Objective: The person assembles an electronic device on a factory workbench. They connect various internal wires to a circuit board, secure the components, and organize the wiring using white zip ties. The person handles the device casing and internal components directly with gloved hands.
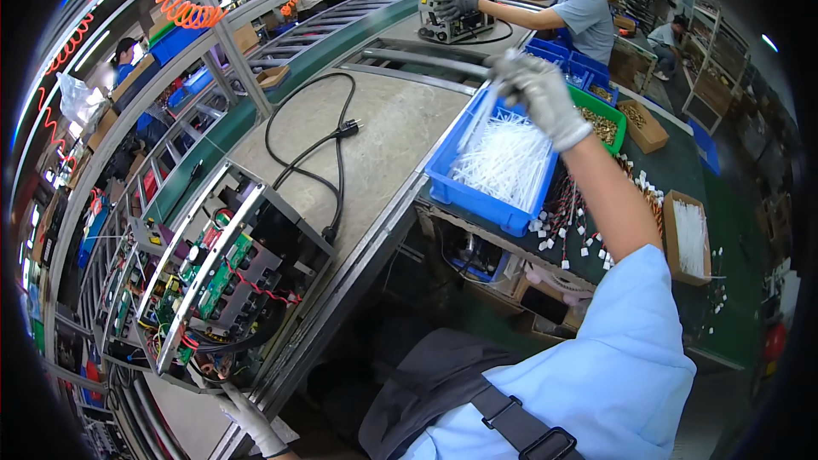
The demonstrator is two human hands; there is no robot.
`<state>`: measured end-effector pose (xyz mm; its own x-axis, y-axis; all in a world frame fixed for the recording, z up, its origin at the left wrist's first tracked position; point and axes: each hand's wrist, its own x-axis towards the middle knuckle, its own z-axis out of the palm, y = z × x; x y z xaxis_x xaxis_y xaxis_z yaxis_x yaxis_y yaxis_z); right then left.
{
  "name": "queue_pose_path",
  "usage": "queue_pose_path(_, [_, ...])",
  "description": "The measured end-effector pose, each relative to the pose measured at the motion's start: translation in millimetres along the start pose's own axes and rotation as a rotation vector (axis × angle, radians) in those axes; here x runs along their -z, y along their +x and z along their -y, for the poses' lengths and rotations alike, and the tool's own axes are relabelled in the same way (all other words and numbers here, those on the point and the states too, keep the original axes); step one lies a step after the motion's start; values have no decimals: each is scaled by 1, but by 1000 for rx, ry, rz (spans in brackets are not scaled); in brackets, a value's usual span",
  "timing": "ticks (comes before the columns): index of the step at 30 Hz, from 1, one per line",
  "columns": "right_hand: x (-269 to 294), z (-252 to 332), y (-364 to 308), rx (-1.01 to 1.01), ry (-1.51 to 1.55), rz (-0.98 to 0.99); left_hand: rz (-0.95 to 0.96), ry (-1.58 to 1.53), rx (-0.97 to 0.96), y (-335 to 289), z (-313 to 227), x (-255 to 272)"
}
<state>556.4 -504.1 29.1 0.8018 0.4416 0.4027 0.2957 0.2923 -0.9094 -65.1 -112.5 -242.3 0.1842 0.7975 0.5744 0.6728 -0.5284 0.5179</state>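
My right hand (545, 100), in a pale work glove, is raised over a blue bin (481, 209) heaped with white cable ties (507, 158). Its fingers are bent together and smeared by motion. A blurred white strip, apparently a cable tie, hangs from them over the bin's left side. Down at the lower left, my gloved left hand (251, 422) reaches to the bottom corner of an open metal-framed electrical unit (230, 268) with green circuit boards and wires. Frame and wiring partly hide its fingers, so their grip is unclear.
A black power cord (342, 162) loops over the grey work surface (396, 119) behind the unit. Right of the blue bin are a green bin of brass-coloured parts (601, 126), wire leads with white connectors (567, 213) and cardboard boxes. A co-worker (584, 21) handles another unit (460, 13) across the line.
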Motion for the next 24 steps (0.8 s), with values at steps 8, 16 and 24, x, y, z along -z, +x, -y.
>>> queue_pose_path(8, [-162,-53,-110,-322,463,474,-62,-283,195,-14,-105,14])
queue_pose_path(16, [-223,-118,-153,-635,607,660,-257,-76,-306,-41,-227,71])
queue_pose_path(24, [-236,-98,-208,-721,608,1013,1338,-933,550,-45,-270,-7])
